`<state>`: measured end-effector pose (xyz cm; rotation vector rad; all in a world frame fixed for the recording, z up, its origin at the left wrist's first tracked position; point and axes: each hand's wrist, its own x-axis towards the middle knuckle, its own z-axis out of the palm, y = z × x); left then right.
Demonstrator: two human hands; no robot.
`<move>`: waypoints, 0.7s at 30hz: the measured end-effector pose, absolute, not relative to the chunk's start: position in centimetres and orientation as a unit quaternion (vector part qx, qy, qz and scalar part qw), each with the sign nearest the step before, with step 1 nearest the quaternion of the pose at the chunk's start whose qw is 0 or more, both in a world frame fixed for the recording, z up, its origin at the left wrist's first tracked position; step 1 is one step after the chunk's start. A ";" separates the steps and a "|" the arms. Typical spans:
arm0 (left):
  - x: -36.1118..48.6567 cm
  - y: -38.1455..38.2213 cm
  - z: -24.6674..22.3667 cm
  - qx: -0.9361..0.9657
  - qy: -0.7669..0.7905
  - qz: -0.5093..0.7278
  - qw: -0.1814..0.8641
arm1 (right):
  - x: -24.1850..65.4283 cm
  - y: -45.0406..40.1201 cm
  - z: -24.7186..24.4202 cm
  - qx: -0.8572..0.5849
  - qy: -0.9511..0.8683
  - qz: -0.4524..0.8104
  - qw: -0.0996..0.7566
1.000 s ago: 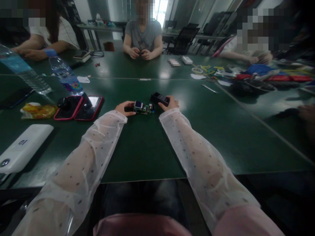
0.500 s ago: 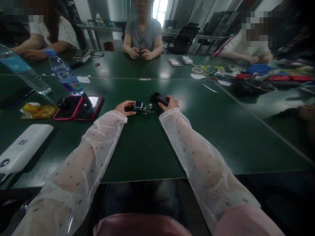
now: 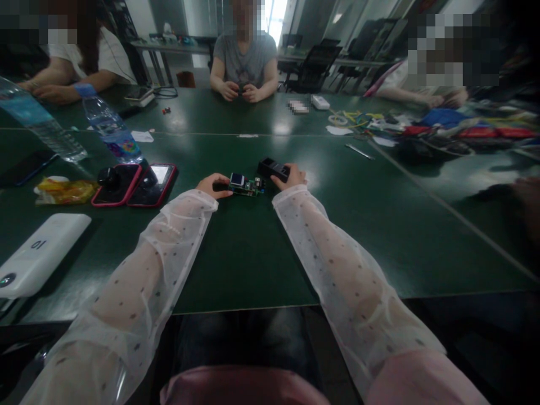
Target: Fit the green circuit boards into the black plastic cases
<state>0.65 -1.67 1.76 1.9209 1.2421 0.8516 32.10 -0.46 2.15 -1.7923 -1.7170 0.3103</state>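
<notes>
A small green circuit board (image 3: 248, 188) with a little screen on its left end lies on the dark green table (image 3: 244, 253). My left hand (image 3: 213, 186) grips the board's left end between thumb and fingers. Just right of the board is a black plastic case (image 3: 273, 169) with openings in its top face. My right hand (image 3: 292, 177) has its thumb and fingers closed around the case's right end. Board and case lie close together; whether they touch I cannot tell.
Left of my arms are a white power bank (image 3: 44, 253), a red-edged phone case (image 3: 152, 185), a yellow wrapper (image 3: 65, 190) and two water bottles, the nearer one (image 3: 112, 129) tilted in view. Cables and bags (image 3: 455, 129) pile up at right. A person (image 3: 244, 64) sits opposite; others sit at both sides.
</notes>
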 end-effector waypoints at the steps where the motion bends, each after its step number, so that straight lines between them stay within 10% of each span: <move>1: 0.6 -1.6 1.7 0.743 0.474 0.330 0.337 | 32.1 -0.5 2.2 -0.680 -0.652 0.118 0.313; 21: 0.5 -1.3 1.8 0.761 0.455 0.332 0.321 | 31.8 -0.8 2.6 -0.692 -0.637 0.109 0.321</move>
